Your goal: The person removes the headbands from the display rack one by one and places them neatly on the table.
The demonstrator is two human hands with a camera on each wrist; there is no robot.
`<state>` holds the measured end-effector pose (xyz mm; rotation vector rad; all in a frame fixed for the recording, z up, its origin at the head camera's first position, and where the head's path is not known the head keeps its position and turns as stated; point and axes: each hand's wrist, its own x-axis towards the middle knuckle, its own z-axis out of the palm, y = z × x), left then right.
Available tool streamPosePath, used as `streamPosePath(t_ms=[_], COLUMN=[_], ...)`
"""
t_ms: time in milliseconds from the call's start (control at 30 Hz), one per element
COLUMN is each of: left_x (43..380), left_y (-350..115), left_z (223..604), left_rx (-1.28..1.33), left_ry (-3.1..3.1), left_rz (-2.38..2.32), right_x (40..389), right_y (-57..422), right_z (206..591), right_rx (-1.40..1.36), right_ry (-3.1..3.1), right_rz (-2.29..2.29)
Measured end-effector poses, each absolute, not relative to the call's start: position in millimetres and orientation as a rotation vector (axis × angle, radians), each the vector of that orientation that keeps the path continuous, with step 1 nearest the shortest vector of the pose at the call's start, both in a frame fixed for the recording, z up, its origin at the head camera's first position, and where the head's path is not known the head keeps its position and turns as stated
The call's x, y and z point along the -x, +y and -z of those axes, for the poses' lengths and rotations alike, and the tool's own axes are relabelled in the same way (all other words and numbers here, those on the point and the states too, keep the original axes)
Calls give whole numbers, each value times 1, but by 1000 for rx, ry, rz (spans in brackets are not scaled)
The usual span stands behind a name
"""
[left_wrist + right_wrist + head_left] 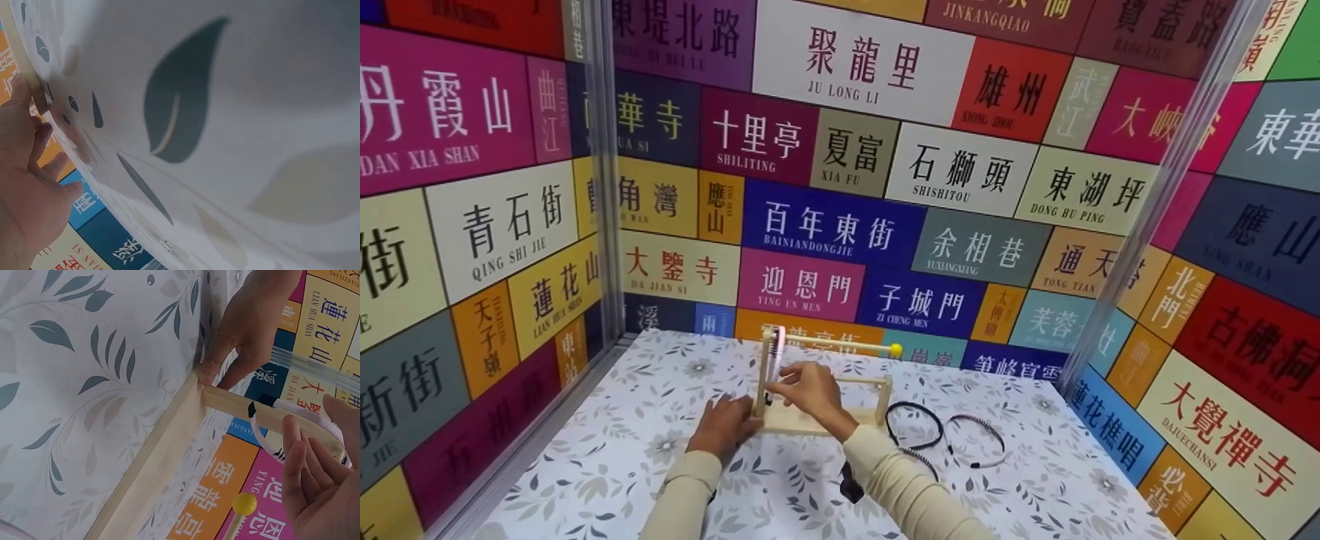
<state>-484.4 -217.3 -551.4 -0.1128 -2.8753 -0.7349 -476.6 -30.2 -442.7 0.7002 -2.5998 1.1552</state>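
A wooden stand with a flat base and two horizontal rods stands on the patterned tabletop. The upper rod ends in a yellow ball. A pale pink headband with black tips hangs beside the tall left upright, seen as well in the right wrist view. My right hand pinches this headband between thumb and fingers. At the base's left end, my left hand grips the corner by the upright's foot. In the left wrist view, only a strip of wood shows at its fingertips.
To the right of the stand lie a black headband, a brownish toothed headband and another dark one, partly behind the right sleeve. A small black object sits near the right forearm. Sign-covered walls enclose the table.
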Motion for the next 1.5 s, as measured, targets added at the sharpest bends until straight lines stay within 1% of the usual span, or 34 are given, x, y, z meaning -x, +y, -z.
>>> streamPosePath(t_ms=[267,867,1233,1500], left_x=[484,490,479,489], left_y=[-212,-214,-215,-222], left_z=[550,552,542,551], left_rx=[163,191,208,208], left_ry=[-2894,-2904,-2904,-2913], left_rz=[758,782,801,726], right_x=[475,473,470,470], right_y=[-31,-17,-12,-5], right_z=[444,434,431,425], right_rx=[-662,-734,-719,-715], right_ry=[-2572,-2504,-2489,-2483], right_rz=[-1129,-991,-992,-1002])
